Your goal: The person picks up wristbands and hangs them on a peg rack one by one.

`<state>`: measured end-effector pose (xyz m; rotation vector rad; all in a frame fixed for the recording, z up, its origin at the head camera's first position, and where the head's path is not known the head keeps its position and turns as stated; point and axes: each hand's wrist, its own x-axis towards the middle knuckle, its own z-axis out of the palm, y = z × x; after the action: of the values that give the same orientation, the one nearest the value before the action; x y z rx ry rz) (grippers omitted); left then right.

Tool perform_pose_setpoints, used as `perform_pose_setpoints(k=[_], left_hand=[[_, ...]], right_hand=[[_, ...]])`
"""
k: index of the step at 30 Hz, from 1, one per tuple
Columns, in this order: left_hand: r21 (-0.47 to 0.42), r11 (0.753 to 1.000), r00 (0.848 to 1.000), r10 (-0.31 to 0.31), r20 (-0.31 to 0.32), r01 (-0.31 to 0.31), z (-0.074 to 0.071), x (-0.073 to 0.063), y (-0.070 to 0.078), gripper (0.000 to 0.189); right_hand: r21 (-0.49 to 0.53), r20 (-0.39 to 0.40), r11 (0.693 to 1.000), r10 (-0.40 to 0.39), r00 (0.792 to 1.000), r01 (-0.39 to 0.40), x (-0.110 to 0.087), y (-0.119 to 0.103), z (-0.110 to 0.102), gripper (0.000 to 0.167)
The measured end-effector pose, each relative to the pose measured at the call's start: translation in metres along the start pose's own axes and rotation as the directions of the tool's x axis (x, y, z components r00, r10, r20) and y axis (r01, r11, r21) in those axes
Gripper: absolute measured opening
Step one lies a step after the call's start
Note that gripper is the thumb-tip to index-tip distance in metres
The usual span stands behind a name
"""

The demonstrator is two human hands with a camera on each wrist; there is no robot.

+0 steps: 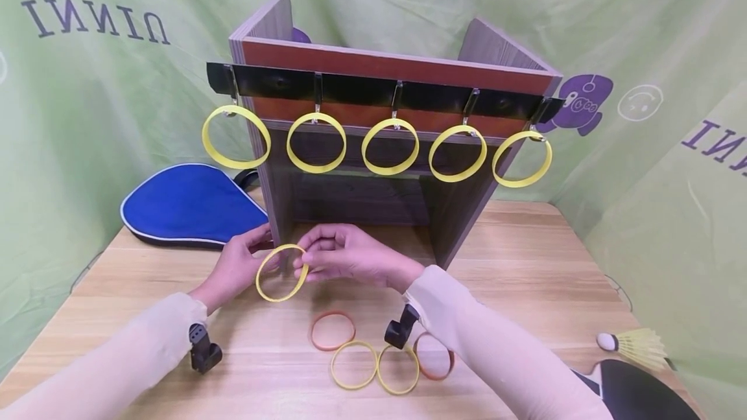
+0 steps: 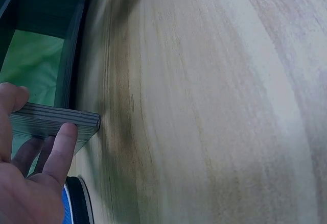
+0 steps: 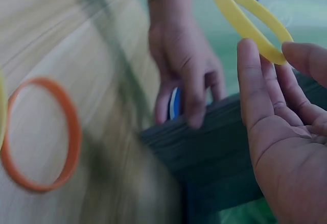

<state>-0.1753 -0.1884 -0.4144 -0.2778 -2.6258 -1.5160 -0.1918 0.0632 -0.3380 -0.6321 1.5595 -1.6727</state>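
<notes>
My right hand (image 1: pixel 356 255) pinches a yellow silicone wristband (image 1: pixel 260 284) between thumb and fingertips. In the right wrist view that wristband (image 3: pixel 250 22) tilts up above the fingers. My left hand (image 1: pixel 236 268) grips the lower front edge of the left side panel (image 2: pixel 61 116) of a grey wood-grain shelf, thumb on one face and fingers on the other. Several yellow wristbands (image 1: pixel 368 164) hang from metal hooks on a black rail (image 1: pixel 356 91) across the shelf's top front. On the table below lie two yellow wristbands (image 1: pixel 333 374) and two orange-red ones (image 1: pixel 313 336).
A blue paddle case (image 1: pixel 181 203) lies at the left, beside the shelf. At the right are a yellow shuttlecock (image 1: pixel 639 345) and a dark paddle-shaped object (image 1: pixel 639 394), partly cut off. Green printed fabric (image 1: pixel 653 167) surrounds the wooden table (image 1: pixel 519 290).
</notes>
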Motion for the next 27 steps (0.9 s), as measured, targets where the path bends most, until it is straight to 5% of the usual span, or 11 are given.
perform_pose_setpoints(k=[7, 14, 17, 22, 27], left_hand=[[0.041, 0.999, 0.999, 0.024, -0.039, -0.023, 0.001, -0.002, 0.000, 0.051], [0.038, 0.998, 0.994, 0.046, -0.096, -0.042, 0.003, -0.004, -0.002, 0.033], [-0.009, 1.000, 0.996, 0.020, -0.088, -0.021, 0.003, -0.003, -0.002, 0.041], [-0.032, 0.996, 0.995, 0.080, -0.066, -0.082, 0.004, 0.000, -0.004, 0.061], [-0.022, 0.998, 0.998, 0.055, -0.021, -0.055, 0.003, 0.002, -0.004, 0.052]], right_hand=[[0.014, 0.012, 0.993, -0.118, 0.993, 0.118, -0.004, -0.021, 0.023, 0.026], [0.027, -0.071, 0.980, -0.195, 0.978, 0.197, -0.007, -0.045, 0.048, 0.026], [0.023, -0.114, 0.969, -0.243, 0.963, 0.248, -0.008, -0.057, 0.056, 0.024], [0.014, -0.155, 0.935, -0.347, 0.925, 0.353, -0.010, -0.072, 0.064, 0.021], [0.072, -0.209, 0.914, -0.378, 0.902, 0.400, -0.012, -0.080, 0.068, 0.020]])
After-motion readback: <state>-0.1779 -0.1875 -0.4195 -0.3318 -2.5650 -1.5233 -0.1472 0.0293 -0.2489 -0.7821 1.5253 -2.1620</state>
